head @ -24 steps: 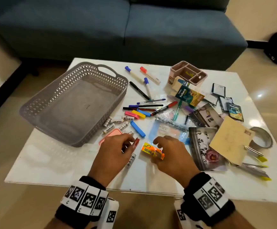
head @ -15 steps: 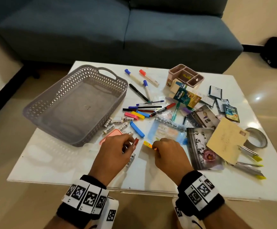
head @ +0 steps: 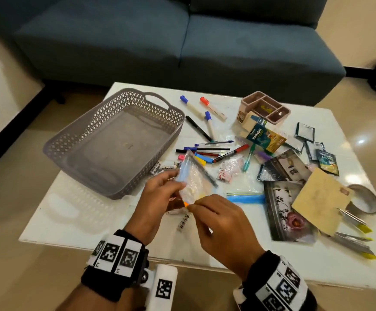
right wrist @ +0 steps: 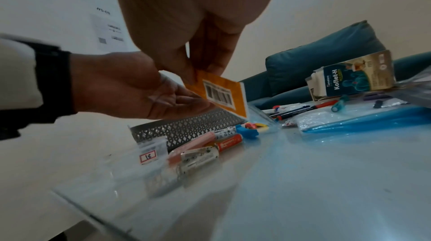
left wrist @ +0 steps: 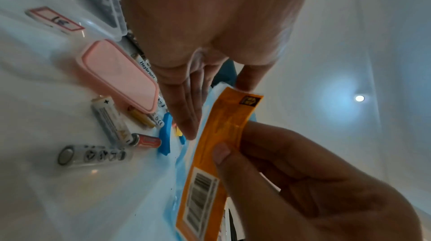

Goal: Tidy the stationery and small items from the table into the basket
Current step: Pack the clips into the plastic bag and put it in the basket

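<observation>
Both hands hover over the white table, in front of the empty grey lattice basket. My left hand pinches a clear zip bag by its edge, thumb on one side and straight fingers on the other. An orange packet with a barcode is pinched in my right hand; the thumb presses on it. In the right wrist view the orange packet stands against the bag, above the left palm. I cannot tell whether the packet is inside the bag.
Pens and markers lie right of the basket, batteries and a pink case under my hands. Another blue-edged bag, a Koflet-H box, a pink organiser, photos, an envelope and a tape roll fill the right side.
Both hands have risen off the table. The right hand lifted the orange packet, and the left hand left the batteries and took up the clear bag.
</observation>
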